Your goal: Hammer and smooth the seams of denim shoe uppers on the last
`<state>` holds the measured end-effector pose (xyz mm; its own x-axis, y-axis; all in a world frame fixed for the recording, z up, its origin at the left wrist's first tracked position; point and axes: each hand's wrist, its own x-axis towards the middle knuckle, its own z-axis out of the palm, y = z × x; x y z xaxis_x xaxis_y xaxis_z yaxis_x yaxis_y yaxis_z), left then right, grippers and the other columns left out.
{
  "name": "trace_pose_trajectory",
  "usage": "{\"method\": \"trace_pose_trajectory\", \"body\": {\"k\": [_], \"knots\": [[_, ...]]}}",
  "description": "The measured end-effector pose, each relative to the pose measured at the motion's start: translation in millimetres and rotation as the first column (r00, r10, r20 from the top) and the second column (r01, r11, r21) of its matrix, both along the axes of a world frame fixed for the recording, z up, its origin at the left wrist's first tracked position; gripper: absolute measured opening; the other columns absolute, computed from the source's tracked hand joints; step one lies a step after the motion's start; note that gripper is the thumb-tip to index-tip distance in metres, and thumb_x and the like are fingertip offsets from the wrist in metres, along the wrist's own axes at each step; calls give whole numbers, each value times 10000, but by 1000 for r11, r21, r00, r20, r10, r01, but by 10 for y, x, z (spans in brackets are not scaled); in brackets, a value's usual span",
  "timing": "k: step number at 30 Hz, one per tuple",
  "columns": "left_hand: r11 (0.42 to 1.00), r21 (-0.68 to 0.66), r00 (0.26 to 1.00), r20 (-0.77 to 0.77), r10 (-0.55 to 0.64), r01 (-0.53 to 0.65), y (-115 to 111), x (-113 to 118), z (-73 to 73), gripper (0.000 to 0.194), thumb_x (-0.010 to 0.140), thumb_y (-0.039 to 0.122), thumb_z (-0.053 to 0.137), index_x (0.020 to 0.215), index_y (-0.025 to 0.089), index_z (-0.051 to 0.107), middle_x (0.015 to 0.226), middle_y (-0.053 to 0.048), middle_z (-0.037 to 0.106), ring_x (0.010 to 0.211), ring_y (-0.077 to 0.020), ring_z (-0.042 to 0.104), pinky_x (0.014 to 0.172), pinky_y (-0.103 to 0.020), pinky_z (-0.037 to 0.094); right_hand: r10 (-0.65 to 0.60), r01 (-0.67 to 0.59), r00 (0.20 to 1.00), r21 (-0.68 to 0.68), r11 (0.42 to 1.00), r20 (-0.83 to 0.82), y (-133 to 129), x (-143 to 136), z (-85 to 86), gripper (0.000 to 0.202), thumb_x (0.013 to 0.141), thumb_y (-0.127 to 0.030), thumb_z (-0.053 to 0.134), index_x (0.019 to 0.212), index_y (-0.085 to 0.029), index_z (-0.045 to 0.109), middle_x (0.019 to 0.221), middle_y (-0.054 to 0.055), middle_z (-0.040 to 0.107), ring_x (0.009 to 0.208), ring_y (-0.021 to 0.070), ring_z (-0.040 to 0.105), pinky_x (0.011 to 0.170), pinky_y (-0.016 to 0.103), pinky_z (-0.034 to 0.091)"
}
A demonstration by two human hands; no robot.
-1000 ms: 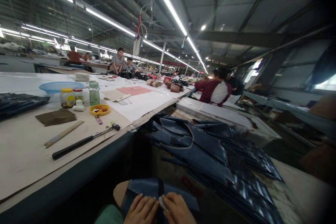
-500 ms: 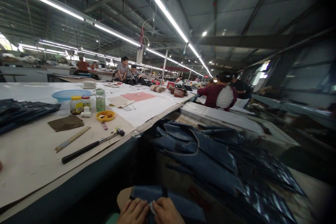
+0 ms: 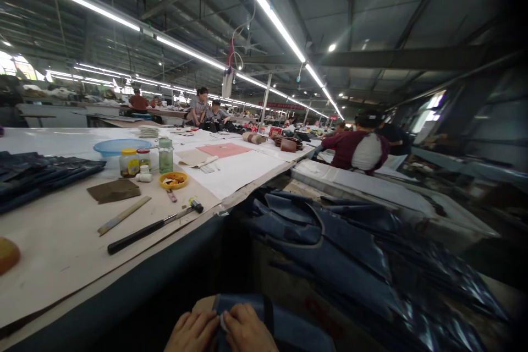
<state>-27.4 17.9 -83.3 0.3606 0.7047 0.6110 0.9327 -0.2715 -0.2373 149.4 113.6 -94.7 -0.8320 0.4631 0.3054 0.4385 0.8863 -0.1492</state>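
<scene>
Low in the view, a blue leather-like piece [image 3: 299, 330] with a dark band across it and a tan end [image 3: 205, 303] lies under both hands. My left hand [image 3: 193, 332] presses on its near left part, fingers close together and curled over it; the thumb is hidden. Beside it, my right hand [image 3: 249, 331] is closed around a small whitish rounded thing [image 3: 224, 322], whose kind I cannot make out, held against the blue surface. The fingertips of both hands almost meet there.
On the table at left lie a hammer [image 3: 154, 229], a wooden strip [image 3: 124, 215], a brown piece [image 3: 114, 191], a yellow dish [image 3: 173, 180], jars [image 3: 129, 164] and a green bottle [image 3: 165, 157]. Dark blue pieces [image 3: 346, 242] are heaped at right. A person in maroon [image 3: 342, 148] sits beyond.
Both hands have shifted left along the blue piece, toward its tan end, with the whitish thing still in the right. The view has turned slightly left, and an orange rounded thing shows at the left edge.
</scene>
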Motion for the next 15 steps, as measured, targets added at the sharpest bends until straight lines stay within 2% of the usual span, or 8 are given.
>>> {"method": "trace_pose_trajectory", "body": {"k": [4, 7, 11, 15], "knots": [[998, -17, 996, 71, 57, -56, -78, -48, 36, 229, 881, 374, 494, 1024, 268, 637, 933, 27, 714, 809, -124, 665, 715, -208, 513, -31, 33, 999, -71, 997, 37, -87, -159, 207, 380, 698, -95, 624, 1049, -242, 602, 940, 13, 633, 841, 199, 580, 655, 254, 512], [996, 10, 993, 79, 92, -93, -101, -35, -11, 260, 863, 414, 509, 1034, 270, 642, 968, 22, 712, 826, -135, 666, 705, -217, 531, -31, 33, 999, -64, 997, 36, -117, -184, 262, 380, 694, -67, 612, 1034, -239, 605, 942, 9, 632, 847, 190, 584, 655, 241, 515], [992, 5, 991, 57, 125, -126, -81, -1, -105, 292, 868, 391, 499, 1108, 281, 623, 1009, 36, 706, 833, -133, 669, 683, -206, 536, 3, -3, 1000, 44, 999, 12, -76, -22, 176, 401, 672, -61, 641, 1037, -223, 599, 904, 8, 634, 802, 177, 590, 621, 222, 514], [991, -69, 989, 78, 123, -118, -69, -2, -107, 326, 854, 336, 528, 1174, 308, 585, 1049, 35, 691, 877, -145, 658, 713, -223, 538, 10, -7, 1000, 146, 989, -16, 27, 369, 76, 430, 649, -66, 668, 1039, -230, 595, 859, -7, 631, 759, 159, 589, 576, 194, 502]]}}
